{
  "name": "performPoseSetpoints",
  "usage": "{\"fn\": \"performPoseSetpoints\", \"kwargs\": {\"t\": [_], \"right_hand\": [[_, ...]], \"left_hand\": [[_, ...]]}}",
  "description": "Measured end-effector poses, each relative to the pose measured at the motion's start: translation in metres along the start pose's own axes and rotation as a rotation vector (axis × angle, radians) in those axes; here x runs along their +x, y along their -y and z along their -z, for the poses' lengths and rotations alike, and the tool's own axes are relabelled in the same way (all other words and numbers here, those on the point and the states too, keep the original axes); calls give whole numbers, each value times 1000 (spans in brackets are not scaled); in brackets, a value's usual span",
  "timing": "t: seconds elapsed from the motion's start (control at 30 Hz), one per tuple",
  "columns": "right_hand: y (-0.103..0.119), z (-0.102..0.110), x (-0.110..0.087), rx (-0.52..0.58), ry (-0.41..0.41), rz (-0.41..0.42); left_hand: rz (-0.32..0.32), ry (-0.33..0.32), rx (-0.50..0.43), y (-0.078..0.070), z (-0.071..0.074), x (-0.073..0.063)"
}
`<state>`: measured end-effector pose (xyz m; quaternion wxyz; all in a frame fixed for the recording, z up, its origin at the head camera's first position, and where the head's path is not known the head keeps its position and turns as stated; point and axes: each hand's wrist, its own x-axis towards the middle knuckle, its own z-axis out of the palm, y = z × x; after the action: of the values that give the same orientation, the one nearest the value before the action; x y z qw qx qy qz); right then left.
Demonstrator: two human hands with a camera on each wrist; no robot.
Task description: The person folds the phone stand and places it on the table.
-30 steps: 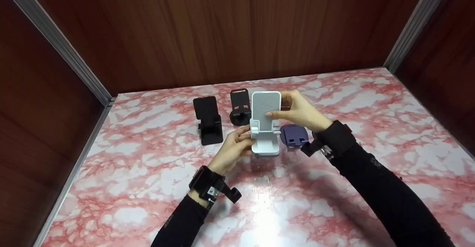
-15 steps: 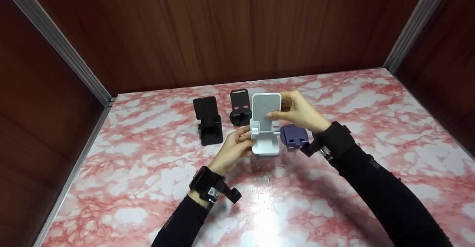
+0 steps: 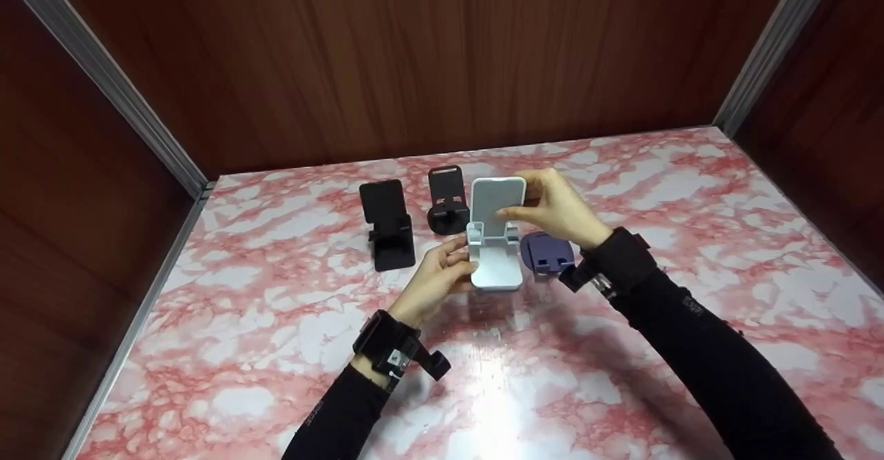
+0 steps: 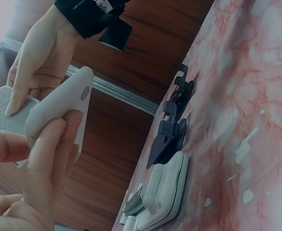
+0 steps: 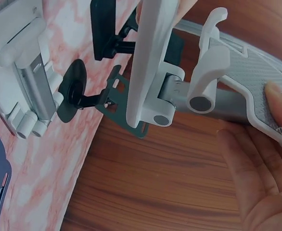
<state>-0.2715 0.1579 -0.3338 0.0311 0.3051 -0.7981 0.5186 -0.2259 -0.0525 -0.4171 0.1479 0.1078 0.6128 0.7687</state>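
Observation:
A white phone stand with a grey textured back plate is held unfolded above the table. My left hand grips the left side of its base, thumb on top. With thumb in front and fingers behind, my right hand pinches the right edge of the back plate. From the right wrist, the metal arm joining base and plate shows. A second white stand lies folded on the table in the left wrist view; the held stand hides it in the head view.
A black phone stand stands unfolded at the left. Beside it is a dark stand with a round base. A purple stand lies folded to the right of the held one. Wood-grain panels enclose the marbled table.
The back plate's top edge has dropped slightly and its angle to the base has changed; its small hooks now face the head camera more. Both hands keep their hold.

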Motion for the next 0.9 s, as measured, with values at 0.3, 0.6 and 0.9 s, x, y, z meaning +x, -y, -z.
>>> {"fn": "performPoseSetpoints", "kwargs": {"t": [0.3,0.6,0.9], "right_hand": [[-2,-4,1,-34,-24,96],[-5,-7,0,-169,-79,213],[-9,-21,0,-313,-51,391]], "left_hand": [[11,-4,12,-2,-2,-1],[6,-3,16,-4,1,-2],[-7,-12,-59,-5,5,-1]]}}
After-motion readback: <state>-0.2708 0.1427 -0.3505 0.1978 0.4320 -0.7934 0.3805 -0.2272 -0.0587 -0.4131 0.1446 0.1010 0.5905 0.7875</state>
